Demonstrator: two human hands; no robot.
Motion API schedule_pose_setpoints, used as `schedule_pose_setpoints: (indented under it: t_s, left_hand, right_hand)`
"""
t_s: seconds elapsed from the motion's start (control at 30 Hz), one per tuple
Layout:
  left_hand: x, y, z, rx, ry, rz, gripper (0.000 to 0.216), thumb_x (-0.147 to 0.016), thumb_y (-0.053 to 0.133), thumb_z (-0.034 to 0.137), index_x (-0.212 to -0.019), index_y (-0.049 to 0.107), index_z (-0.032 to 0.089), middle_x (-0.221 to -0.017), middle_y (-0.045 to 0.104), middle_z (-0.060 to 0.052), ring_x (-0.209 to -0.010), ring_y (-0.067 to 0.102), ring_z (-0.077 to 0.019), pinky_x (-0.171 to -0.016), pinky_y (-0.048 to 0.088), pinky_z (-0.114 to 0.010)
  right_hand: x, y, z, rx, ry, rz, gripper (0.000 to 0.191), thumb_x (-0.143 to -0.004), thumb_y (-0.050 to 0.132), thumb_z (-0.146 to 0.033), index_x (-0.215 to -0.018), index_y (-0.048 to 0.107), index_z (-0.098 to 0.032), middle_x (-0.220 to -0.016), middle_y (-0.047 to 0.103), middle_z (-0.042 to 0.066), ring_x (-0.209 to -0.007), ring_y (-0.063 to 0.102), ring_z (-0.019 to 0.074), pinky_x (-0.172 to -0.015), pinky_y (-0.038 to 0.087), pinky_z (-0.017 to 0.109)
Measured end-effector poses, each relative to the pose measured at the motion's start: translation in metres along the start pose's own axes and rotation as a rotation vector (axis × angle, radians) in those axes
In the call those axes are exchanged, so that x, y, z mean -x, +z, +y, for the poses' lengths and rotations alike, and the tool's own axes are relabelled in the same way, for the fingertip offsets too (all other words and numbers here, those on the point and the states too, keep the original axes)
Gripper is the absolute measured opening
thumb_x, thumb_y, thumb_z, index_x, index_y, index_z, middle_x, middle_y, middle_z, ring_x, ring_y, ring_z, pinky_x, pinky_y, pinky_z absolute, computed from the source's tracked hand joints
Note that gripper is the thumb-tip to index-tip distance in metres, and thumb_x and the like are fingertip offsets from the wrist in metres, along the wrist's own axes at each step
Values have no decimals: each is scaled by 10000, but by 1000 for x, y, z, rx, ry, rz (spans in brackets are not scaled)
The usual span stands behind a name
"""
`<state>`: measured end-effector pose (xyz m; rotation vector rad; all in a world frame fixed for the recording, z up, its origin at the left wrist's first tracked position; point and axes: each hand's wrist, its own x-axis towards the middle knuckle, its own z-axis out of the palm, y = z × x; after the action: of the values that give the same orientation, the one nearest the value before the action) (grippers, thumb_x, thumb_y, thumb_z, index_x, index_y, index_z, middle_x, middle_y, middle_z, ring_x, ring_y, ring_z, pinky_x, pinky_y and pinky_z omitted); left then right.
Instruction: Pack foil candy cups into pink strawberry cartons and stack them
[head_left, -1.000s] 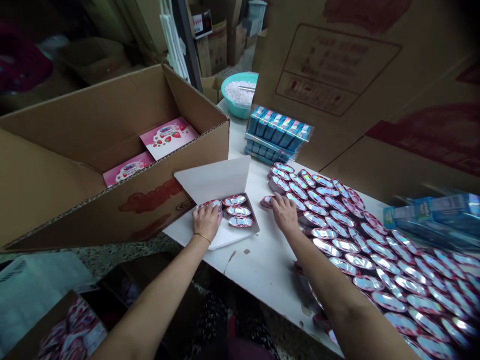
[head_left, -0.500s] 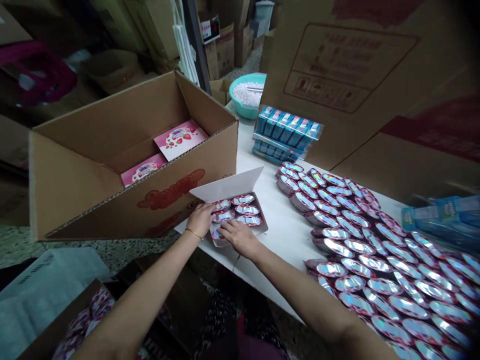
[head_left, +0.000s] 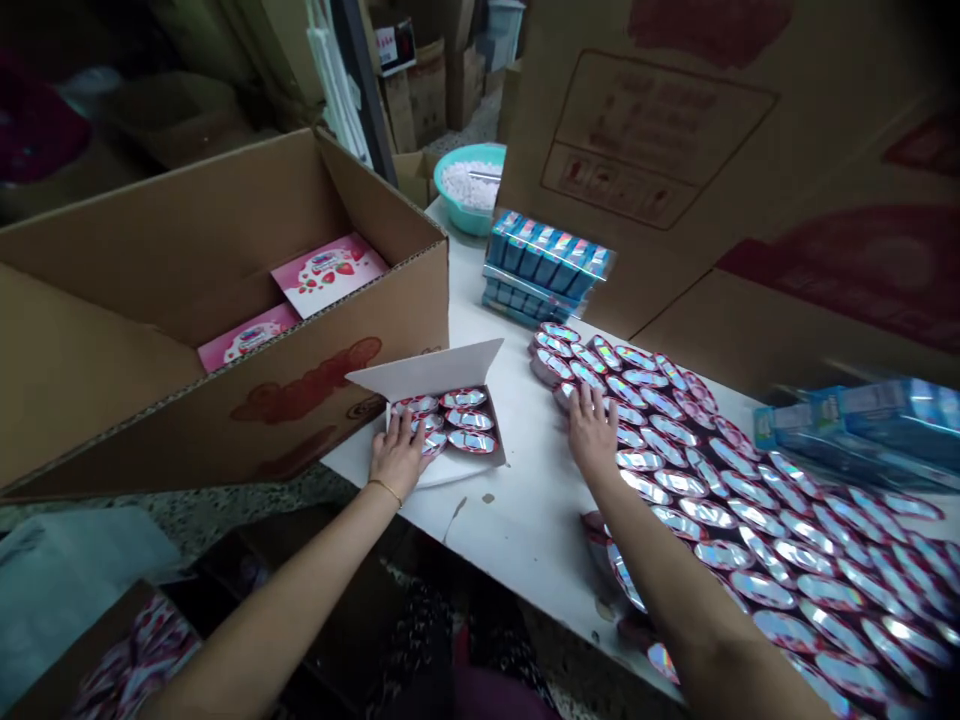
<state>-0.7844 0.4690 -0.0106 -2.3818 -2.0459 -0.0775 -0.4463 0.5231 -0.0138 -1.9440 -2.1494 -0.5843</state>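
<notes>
A small white carton [head_left: 442, 378] with its lid raised lies at the near left edge of the white table [head_left: 525, 510] and holds several foil-topped cups [head_left: 465, 420]. My left hand [head_left: 397, 455] rests on the carton's near left corner, fingers spread over the cups there. My right hand [head_left: 592, 432] lies flat, fingers stretched out, on the near left end of the rows of loose foil-topped cups [head_left: 712, 500] that cover the right of the table.
A large open cardboard box [head_left: 187, 330] with pink cartons [head_left: 330, 275] inside stands on the left. Blue packs [head_left: 544, 265] and a teal bowl [head_left: 469, 190] sit at the back, tall cardboard boxes [head_left: 675, 150] behind. More blue packs [head_left: 862, 425] lie at the right.
My right hand has left the small carton and moved right, back onto the rows of loose cups. My left hand has stayed on the carton.
</notes>
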Motion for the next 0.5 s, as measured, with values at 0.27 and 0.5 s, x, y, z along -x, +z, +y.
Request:
schedule_pose_setpoints:
  t_s: [0.27,0.5]
  left_hand:
    - [12,-11,-13,116,22,71,535,-798,534,427,-1283,438,222,-1420,330,-119,-1325,245,-280,-970,282,-470]
    - [10,-3,-26,143,86,53,354,-826,508,295,-1179,533,300,-1328,479,-40,-1320,248,-278,-926,305,-483]
  right_hand:
    - [4,-41,-2,-431,-250,39,378,-852,403,-158,-1222,477,-152,-1176,534,139,-1058,485,241,-868,416,397]
    - [33,-78,-113,-731,-647,-126,485,-804,468,-86,-1272,438,-209,-1257,509,99,-1087,491,202,-872,453,371]
